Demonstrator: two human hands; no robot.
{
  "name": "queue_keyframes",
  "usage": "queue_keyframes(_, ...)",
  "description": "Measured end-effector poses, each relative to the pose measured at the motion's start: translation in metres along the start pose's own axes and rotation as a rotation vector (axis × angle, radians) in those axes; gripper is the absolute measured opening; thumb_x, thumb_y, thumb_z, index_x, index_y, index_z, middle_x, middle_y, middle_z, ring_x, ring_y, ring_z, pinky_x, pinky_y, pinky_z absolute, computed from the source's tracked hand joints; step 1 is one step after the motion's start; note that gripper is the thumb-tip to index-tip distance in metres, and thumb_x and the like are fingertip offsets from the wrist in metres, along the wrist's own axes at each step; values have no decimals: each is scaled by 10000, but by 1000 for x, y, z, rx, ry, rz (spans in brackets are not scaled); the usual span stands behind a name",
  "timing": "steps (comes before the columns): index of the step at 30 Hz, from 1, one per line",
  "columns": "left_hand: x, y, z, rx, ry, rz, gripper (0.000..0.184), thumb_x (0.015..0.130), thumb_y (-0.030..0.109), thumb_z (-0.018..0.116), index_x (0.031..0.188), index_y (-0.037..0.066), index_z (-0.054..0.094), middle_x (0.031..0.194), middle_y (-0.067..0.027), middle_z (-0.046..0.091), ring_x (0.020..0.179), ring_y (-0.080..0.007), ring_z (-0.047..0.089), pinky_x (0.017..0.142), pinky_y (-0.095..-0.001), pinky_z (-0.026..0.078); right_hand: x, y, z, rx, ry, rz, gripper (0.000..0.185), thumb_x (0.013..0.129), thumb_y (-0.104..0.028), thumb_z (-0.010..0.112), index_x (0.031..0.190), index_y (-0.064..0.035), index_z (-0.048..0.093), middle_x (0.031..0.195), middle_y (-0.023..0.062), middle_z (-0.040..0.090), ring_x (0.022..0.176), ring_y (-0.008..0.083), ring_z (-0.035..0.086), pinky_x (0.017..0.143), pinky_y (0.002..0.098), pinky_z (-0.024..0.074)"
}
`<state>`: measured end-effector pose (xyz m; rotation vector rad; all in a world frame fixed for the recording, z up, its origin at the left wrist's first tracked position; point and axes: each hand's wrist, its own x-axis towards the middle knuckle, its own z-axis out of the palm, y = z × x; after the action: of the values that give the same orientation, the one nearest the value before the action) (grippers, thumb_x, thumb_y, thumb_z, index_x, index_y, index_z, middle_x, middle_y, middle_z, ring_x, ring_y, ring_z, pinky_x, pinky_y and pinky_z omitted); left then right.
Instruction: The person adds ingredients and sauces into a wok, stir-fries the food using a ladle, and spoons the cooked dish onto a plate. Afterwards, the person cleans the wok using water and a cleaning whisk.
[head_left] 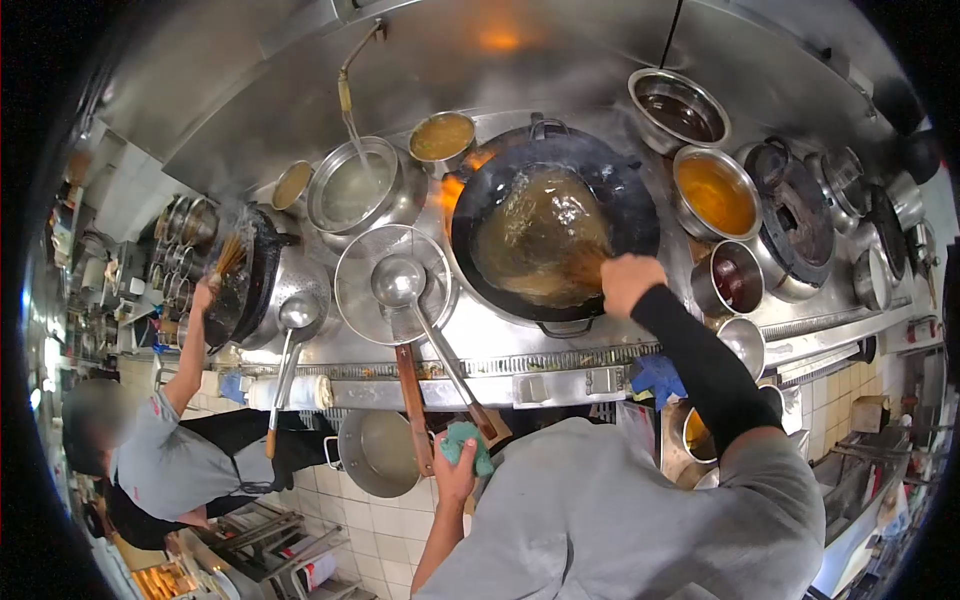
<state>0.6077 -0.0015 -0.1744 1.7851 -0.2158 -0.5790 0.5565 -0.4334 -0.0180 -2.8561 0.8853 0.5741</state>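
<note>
My right hand (pixel 632 284) is closed around a bamboo wok brush (pixel 588 266), its bristles down in the murky liquid of a large black wok (pixel 625 215). Flames show at the wok's left side. Low in front of the stove, my left hand (pixel 455 472) grips a green cloth (pixel 466 446). Just above that hand are the wooden handle of a wire strainer (pixel 350 290) and a steel ladle (pixel 398 280) lying across the strainer.
Left of the wok stand a steel pot of cloudy liquid (pixel 345 190) under a tap (pixel 346 90) and a bowl of broth (pixel 441 136). On the right are a bowl of orange oil (pixel 716 195) and a lidded pot (pixel 800 220). At far left a co-worker (pixel 180 450) brushes another wok (pixel 262 270).
</note>
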Motion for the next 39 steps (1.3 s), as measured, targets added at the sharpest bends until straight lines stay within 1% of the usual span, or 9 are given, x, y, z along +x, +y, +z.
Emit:
queue_keyframes(7, 48, 45, 25, 73, -76, 63, 417, 967, 248, 713, 1260, 7, 541, 1049, -82, 677, 975, -163, 637, 875, -328, 518, 171, -51, 23, 243, 223, 159, 333, 935, -218, 546, 1160, -59, 732, 1152, 208, 724, 1029, 332, 725, 845, 452, 586)
queue_keyframes(11, 43, 84, 24, 133, -29, 44, 398, 971, 231, 707, 1250, 1, 542, 1058, -83, 677, 978, -163, 639, 868, -329, 521, 116, -72, 73, 272, 349, -58, 478, 855, -208, 642, 1305, -54, 588, 1067, 223, 672, 918, 393, 712, 799, 480, 575)
queue_keyframes(12, 42, 81, 20, 125, -16, 35, 396, 971, 227, 707, 1250, -1, 541, 1066, -84, 675, 980, -163, 639, 868, -328, 521, 84, -66, 73, 268, 367, -138, 383, 927, -176, 527, 1261, -20, 630, 1011, 229, 682, 896, 400, 714, 777, 474, 574)
queue_keyframes(18, 38, 18, 6, 35, 29, 32, 383, 966, 228, 717, 1221, 2, 542, 1073, -81, 654, 946, -160, 627, 853, -323, 516, -5, 12, 26, -62, 95, 27, 280, 904, -170, 598, 1136, -27, 662, 1089, 212, 693, 987, 325, 720, 770, 427, 588)
queue_keyframes(23, 42, 14, 19, -31, -45, 19, 429, 955, 264, 731, 1232, -5, 543, 1061, -87, 663, 957, -166, 630, 863, -332, 516, 114, 61, 37, -141, 515, 23, 225, 949, -175, 545, 960, -82, 750, 969, 124, 728, 938, 298, 713, 785, 427, 596)
queue_keyframes(27, 47, 22, 27, 1, -84, 48, 449, 952, 269, 729, 1250, -10, 542, 1078, -99, 673, 976, -170, 636, 876, -332, 516, 171, -18, 47, 117, 318, 76, 346, 964, -173, 488, 1261, -55, 622, 1159, 198, 684, 1010, 351, 715, 808, 472, 591)
queue_keyframes(30, 46, 30, 32, 18, -106, 60, 449, 952, 265, 723, 1254, -13, 541, 1076, -102, 679, 973, -173, 641, 880, -335, 517, 153, -61, 71, 254, 416, 21, 400, 987, -222, 459, 1322, -66, 612, 1095, 223, 681, 959, 370, 722, 791, 475, 586)
queue_keyframes(34, 46, 20, 31, 14, -83, 52, 424, 956, 241, 716, 1247, -12, 542, 1060, -94, 678, 954, -168, 641, 871, -334, 522, 67, -55, 65, 286, 238, -180, 375, 873, -253, 660, 1194, -67, 600, 980, 219, 683, 894, 391, 710, 767, 488, 576)
queue_keyframes(39, 39, 32, 31, -112, -99, -14, 357, 963, 182, 704, 1227, 3, 545, 1052, -76, 659, 943, -152, 629, 854, -327, 528, -5, 26, 33, -1, 74, 25, 307, 891, -205, 613, 1139, -32, 661, 1040, 244, 703, 935, 361, 735, 772, 471, 593)
